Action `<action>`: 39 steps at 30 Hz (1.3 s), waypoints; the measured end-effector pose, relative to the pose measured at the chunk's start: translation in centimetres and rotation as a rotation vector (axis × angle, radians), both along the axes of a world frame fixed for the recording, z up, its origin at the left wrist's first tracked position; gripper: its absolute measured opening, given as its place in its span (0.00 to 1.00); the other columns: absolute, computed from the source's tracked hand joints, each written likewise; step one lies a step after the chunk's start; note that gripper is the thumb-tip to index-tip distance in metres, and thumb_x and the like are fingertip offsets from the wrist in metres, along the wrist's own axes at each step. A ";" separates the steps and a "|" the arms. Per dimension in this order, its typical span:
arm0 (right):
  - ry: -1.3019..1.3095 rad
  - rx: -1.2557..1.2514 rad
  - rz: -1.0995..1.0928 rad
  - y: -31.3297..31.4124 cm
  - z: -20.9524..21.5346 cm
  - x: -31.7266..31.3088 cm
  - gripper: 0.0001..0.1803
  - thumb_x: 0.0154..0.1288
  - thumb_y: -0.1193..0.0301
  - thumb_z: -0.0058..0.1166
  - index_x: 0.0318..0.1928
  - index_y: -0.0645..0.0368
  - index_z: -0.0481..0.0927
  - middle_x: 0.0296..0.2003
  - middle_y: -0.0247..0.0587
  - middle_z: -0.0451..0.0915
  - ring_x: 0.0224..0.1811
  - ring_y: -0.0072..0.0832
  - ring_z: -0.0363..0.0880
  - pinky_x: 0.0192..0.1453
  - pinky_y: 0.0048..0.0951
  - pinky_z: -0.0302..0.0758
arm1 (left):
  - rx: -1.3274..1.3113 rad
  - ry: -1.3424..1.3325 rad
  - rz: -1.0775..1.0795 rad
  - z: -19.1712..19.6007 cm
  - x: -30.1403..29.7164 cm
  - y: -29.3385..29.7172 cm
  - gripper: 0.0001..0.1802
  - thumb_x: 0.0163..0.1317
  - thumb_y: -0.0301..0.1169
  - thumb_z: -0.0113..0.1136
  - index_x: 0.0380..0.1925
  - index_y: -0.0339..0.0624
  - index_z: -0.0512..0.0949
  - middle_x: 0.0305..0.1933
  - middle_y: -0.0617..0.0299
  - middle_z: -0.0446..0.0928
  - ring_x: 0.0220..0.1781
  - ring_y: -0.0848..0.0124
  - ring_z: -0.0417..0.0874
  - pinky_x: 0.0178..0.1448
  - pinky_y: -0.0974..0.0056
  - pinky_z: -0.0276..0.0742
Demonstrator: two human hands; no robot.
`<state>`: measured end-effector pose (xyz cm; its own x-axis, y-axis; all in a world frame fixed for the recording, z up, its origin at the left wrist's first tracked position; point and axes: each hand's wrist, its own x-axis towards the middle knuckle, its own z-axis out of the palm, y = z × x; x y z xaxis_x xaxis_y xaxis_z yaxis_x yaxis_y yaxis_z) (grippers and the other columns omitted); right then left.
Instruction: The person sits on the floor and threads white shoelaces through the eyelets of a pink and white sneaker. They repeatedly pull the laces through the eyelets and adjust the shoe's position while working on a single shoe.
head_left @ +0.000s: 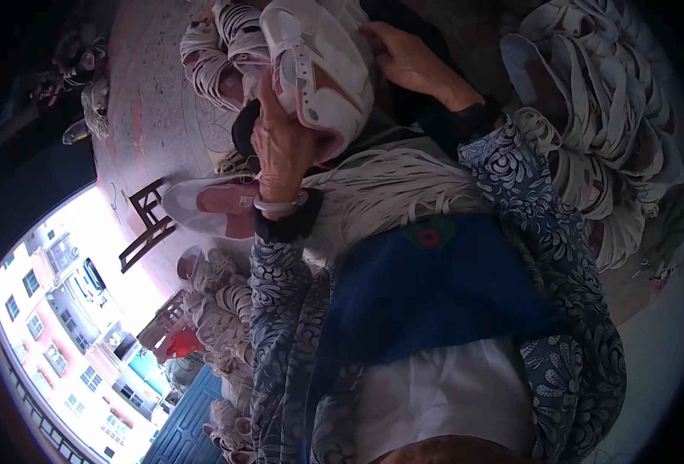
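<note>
My left hand (281, 151) is wrapped round the heel end of a white shoe (342, 66) with a pinkish lining and a row of lace holes. The thumb reaches into its opening. My right hand (415, 66) is at the shoe's right side, fingers bent together against its edge; what they pinch is hidden. A bundle of long off-white laces (404, 182) lies across my lap, over a blue cloth (434, 290). Beside my left wrist, another white shoe (222, 205) shows its pink insole.
Stacked pale shoes (589, 100) rise on the right. More stacks (218, 69) stand at the upper left, and a further row (226, 325) runs down the left. A dark wooden stool or frame (148, 220) is on the floor near a bright doorway (71, 325).
</note>
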<state>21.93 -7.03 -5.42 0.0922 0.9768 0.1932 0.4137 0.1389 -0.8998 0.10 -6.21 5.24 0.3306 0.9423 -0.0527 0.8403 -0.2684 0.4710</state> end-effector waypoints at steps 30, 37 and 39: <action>-0.315 0.203 0.135 -2.0 5.0 -2.1 0.25 0.56 0.78 0.55 0.56 0.64 0.68 0.45 0.54 0.72 0.46 0.50 0.74 0.50 0.44 0.75 | 0.317 -0.267 -0.433 -6.8 0.1 -0.2 0.36 0.53 0.19 0.60 0.64 0.40 0.59 0.70 0.46 0.57 0.73 0.44 0.55 0.72 0.50 0.60; -0.381 0.258 0.091 -1.9 5.0 -2.1 0.19 0.62 0.74 0.55 0.53 0.62 0.73 0.41 0.48 0.76 0.42 0.42 0.78 0.45 0.36 0.77 | 0.311 -0.274 -0.473 -7.5 0.5 0.1 0.37 0.52 0.23 0.61 0.63 0.36 0.58 0.69 0.43 0.55 0.73 0.40 0.52 0.74 0.48 0.55; -0.306 0.209 0.146 -2.7 6.8 -1.7 0.21 0.59 0.72 0.59 0.53 0.60 0.74 0.45 0.49 0.74 0.45 0.45 0.78 0.48 0.34 0.77 | 0.281 -0.317 -0.477 -6.4 0.5 0.1 0.37 0.52 0.26 0.63 0.62 0.35 0.59 0.69 0.43 0.56 0.73 0.41 0.54 0.73 0.49 0.56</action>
